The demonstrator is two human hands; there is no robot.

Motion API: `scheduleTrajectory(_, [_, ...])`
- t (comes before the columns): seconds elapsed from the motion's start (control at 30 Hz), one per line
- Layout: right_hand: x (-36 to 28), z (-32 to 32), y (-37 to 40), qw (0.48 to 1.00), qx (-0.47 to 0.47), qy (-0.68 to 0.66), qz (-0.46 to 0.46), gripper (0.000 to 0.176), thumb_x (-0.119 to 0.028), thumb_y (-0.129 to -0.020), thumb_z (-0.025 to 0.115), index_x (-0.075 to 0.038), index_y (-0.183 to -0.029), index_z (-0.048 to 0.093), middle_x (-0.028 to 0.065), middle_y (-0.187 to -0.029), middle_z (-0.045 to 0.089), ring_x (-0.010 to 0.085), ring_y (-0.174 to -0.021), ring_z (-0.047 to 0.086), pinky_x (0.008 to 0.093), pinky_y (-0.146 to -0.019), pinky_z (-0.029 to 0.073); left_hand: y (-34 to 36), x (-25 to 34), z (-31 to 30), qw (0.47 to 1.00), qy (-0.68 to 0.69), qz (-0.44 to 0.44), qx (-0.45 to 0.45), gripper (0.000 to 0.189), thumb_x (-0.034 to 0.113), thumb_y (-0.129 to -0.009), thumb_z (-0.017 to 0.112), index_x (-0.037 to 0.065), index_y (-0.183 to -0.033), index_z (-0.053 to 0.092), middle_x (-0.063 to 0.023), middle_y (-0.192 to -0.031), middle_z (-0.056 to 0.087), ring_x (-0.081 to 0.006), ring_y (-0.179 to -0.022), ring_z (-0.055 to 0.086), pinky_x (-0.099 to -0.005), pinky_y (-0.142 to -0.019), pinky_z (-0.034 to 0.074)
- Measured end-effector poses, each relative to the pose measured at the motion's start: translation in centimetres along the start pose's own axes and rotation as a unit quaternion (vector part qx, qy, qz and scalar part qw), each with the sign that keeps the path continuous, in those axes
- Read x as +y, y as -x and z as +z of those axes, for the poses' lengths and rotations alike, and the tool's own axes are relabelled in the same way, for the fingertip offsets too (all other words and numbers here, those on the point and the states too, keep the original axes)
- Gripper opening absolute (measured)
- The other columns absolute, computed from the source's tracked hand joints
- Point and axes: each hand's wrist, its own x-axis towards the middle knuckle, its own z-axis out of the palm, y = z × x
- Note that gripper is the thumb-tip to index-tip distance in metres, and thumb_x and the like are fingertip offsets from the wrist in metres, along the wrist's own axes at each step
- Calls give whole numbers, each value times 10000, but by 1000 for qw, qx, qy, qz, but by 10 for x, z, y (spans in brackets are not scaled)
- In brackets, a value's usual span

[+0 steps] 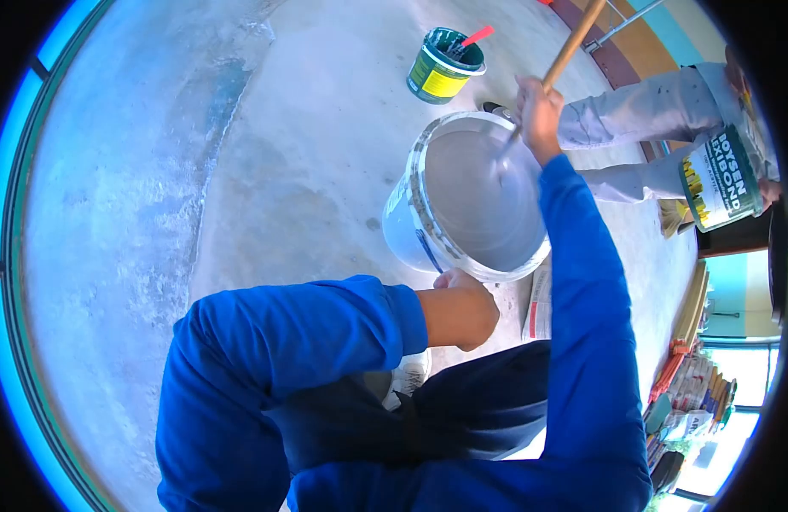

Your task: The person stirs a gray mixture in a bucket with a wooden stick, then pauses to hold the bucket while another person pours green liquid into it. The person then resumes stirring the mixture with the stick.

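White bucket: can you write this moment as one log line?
left hand: holds white bucket rim | right hand: holds wooden stick in grey paint | nearby: green can on floor

pale, blotchy concrete floor [240, 171], a teal wall [697, 21] beyond, bright window [748, 367] at right.

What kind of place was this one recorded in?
Probably a room being painted: bare concrete floor, a white bucket of grey paint with a wooden stick in it, a green paint can nearby.
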Motion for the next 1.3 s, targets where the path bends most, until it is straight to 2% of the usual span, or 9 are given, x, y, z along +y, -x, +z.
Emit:
scheduleTrajectory(0.1, [-21,35,15,985,-28,-168,-17,375,-219,-840,566,-172,-549,333,-39,-471,287,103,-382,289,281,-379,219,-2,3,-2,1000,-1,11,-14,318,131,-683,689,80,-996,698,-80,-994,683,-269,-904,659,-454,-629,523])
scheduleTrajectory(0.23, [-9,-3,110,951,-188,-180,167,393,-254,-874,497,-146,-536,327,-8,-438,289,124,-368,282,301,-375,240,-6,7,-4,1000,-5,30,-6,316,129,-683,688,77,-995,698,-92,-995,682,-271,-916,656,-454,-637,522])
scheduleTrajectory(0.3, [-11,-42,127,947,-264,-120,139,394,-236,-877,487,-142,-534,318,-3,-424,293,129,-343,289,310,-349,232,-6,3,-3,1000,0,26,8,312,126,-684,686,76,-992,698,-94,-997,682,-272,-920,655,-455,-643,522])
scheduleTrajectory(0.57, [16,-1,1,995,5,20,-103,285,-151,-827,586,-117,-589,434,-38,-510,377,96,-381,349,264,-353,257,2,-3,-1,1000,10,4,-8,299,117,-687,680,71,-982,698,-82,-1003,682,-262,-925,654,-453,-643,519])
scheduleTrajectory(0.67, [-11,47,34,990,-1,-133,-55,318,-164,-839,571,-127,-580,390,-33,-512,359,103,-395,313,284,-370,245,-2,3,-1,1000,7,16,-2,305,117,-684,682,70,-985,697,-81,-1007,682,-264,-925,655,-451,-654,520])
scheduleTrajectory(0.87, [1,-63,124,941,-214,-211,155,362,-208,-869,500,-149,-546,346,-16,-429,280,125,-333,294,291,-337,235,-3,1,-1,999,24,32,29,308,126,-683,688,61,-984,698,-91,-1011,682,-268,-918,657,-456,-674,520])
scheduleTrajectory(1.0, [4,-101,75,992,-78,-63,79,351,-176,-863,511,-145,-543,372,-26,-433,311,105,-335,314,287,-337,261,1,-6,-4,1000,8,16,-10,362,162,-698,677,92,-1053,678,-61,-1022,668,-281,-884,640,-465,-662,495])
scheduleTrajectory(1.17, [30,-18,-20,993,95,-21,-63,312,-218,-835,546,-134,-601,356,-26,-504,331,118,-382,302,279,-365,261,-4,-7,0,1000,8,14,-21,383,182,-701,673,119,-1079,670,-41,-1015,661,-287,-867,631,-468,-648,483])
scheduleTrajectory(1.3, [27,25,24,975,28,-214,49,232,-177,-823,539,-131,-650,391,-17,-514,304,135,-409,310,300,-376,252,-2,1,-3,999,22,30,6,312,118,-676,669,75,-984,693,-87,-979,680,-279,-895,652,-437,-674,506])
